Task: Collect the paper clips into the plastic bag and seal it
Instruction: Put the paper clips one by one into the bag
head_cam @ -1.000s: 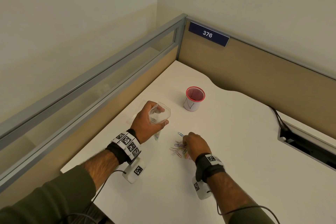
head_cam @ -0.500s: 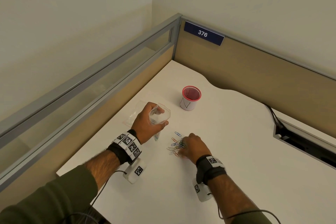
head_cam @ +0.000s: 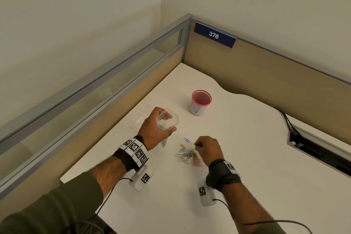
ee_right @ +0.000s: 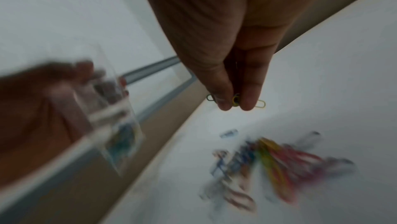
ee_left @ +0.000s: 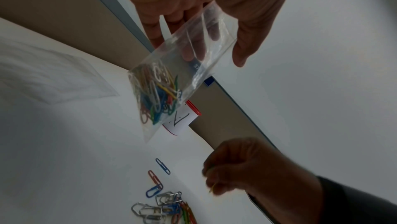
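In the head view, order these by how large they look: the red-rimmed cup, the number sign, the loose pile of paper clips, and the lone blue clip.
1. number sign, though it stands farthest away
2. red-rimmed cup and loose pile of paper clips: too alike to rank
3. lone blue clip

The right hand [head_cam: 208,149] is lifting off the heap of paper clips [head_cam: 187,156] on the tabletop [head_cam: 247,157], now pinching a yellow and a green paper clip [ee_right: 236,99] between its fingers [ee_right: 223,91], heading toward the plastic bag [head_cam: 167,122].
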Demonstrator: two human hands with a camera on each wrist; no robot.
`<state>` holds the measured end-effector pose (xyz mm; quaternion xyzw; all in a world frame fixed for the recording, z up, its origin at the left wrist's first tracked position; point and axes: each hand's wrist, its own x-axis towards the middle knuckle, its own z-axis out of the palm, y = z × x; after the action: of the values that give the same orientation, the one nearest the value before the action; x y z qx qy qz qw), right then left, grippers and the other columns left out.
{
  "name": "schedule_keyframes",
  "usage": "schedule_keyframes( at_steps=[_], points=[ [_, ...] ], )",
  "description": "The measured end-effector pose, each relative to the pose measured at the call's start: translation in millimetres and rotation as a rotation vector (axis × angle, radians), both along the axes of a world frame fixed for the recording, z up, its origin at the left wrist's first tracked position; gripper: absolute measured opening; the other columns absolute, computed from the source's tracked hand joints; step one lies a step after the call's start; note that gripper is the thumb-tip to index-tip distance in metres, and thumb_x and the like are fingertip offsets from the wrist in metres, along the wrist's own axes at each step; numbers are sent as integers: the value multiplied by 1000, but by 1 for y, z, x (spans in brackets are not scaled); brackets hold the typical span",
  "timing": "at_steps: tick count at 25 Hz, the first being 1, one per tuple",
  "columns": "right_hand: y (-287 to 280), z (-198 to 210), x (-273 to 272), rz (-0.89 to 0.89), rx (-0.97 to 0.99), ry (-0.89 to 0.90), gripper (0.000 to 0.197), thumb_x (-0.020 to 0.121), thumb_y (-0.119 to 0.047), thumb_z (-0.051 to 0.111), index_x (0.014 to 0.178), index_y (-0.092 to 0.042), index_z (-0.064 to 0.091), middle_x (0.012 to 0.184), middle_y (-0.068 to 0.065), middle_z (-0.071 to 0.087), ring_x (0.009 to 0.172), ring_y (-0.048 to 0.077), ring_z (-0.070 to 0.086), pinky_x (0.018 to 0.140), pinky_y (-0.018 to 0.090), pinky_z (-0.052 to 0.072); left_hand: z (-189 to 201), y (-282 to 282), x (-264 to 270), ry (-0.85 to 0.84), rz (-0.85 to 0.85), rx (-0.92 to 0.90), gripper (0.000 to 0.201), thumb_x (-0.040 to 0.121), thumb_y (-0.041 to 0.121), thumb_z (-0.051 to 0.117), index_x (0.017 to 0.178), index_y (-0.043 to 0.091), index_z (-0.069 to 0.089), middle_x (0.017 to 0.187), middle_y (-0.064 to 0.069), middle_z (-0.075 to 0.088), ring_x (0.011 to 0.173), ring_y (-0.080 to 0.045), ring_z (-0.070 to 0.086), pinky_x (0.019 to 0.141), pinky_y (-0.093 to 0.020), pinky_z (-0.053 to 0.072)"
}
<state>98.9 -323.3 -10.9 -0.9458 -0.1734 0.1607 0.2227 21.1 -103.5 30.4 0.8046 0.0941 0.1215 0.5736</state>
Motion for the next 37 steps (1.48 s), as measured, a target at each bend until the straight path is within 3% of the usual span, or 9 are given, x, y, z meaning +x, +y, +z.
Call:
schedule_keyframes(
  at_steps=[4, 7, 10, 16, 22, 25, 30, 33, 37],
  points=[
    [0, 64, -1, -184, 457, 37, 7, 81, -2, 70, 84, -9, 71, 82, 4, 72, 68, 19, 68, 68, 27, 57, -1, -4, 2, 12, -11, 12, 45, 77, 17, 82, 111, 14, 54, 105, 10, 61, 110, -13, 59, 96, -24, 44],
    [16, 113, -7, -148, 710, 29, 8, 82, -2, 70, 89, -4, 72, 82, 6, 73, 66, 14, 69, 65, 18, 57, -1, -10, 4, 11, -25, 15, 46, 76, 17, 82, 112, 14, 54, 106, 9, 62, 110, -9, 59, 94, -23, 45],
    [40, 136, -12, -71, 779, 31, 8, 83, -4, 70, 91, -6, 72, 84, 4, 73, 70, 14, 70, 68, 21, 59, 0, -16, 6, 3, -38, 19, 46, 77, 19, 82, 112, 17, 52, 106, 10, 63, 108, -8, 60, 91, -22, 46],
    [64, 129, -19, 31, 608, -49, 8, 83, -15, 72, 90, -18, 72, 87, -5, 71, 79, 9, 68, 76, 21, 58, 4, -21, 6, 7, -60, -4, 48, 78, 19, 81, 113, 20, 48, 102, 8, 62, 100, -9, 63, 81, -20, 51],
    [38, 115, -2, -128, 661, -106, 8, 86, -9, 67, 91, -14, 71, 85, -2, 70, 74, 12, 67, 66, 13, 55, 1, -11, 0, -22, -35, 2, 46, 76, 20, 83, 111, 17, 53, 106, 10, 63, 108, -6, 60, 94, -23, 47],
    [6, 60, 17, -155, 258, -52, 10, 85, -11, 67, 92, -12, 73, 94, 4, 73, 87, 22, 68, 82, 29, 54, -1, -4, -5, -31, -27, -1, 44, 76, 20, 83, 110, 17, 55, 106, 10, 63, 108, -6, 60, 96, -24, 46],
    [-28, -17, -5, -158, -246, 72, 23, 91, -11, 53, 110, -10, 66, 119, 10, 62, 109, 27, 60, 96, 33, 48, -4, 7, -10, -24, 0, -21, 44, 77, 19, 83, 110, 17, 54, 107, 7, 64, 109, -9, 60, 98, -26, 45],
    [-16, -31, -28, -105, -277, 39, 25, 95, -13, 44, 107, -6, 65, 114, 14, 59, 103, 29, 61, 89, 35, 51, -4, 7, -9, -19, 20, -24, 43, 77, 15, 82, 109, 14, 54, 106, 7, 64, 109, -10, 60, 98, -26, 45],
    [-17, -29, -35, -118, -156, 59, 29, 94, -23, 55, 120, -12, 61, 121, 9, 57, 111, 25, 58, 94, 29, 45, -2, 8, -8, -24, 9, -19, 43, 77, 16, 82, 110, 15, 55, 106, 5, 63, 110, -13, 60, 98, -27, 45]
  ],
)
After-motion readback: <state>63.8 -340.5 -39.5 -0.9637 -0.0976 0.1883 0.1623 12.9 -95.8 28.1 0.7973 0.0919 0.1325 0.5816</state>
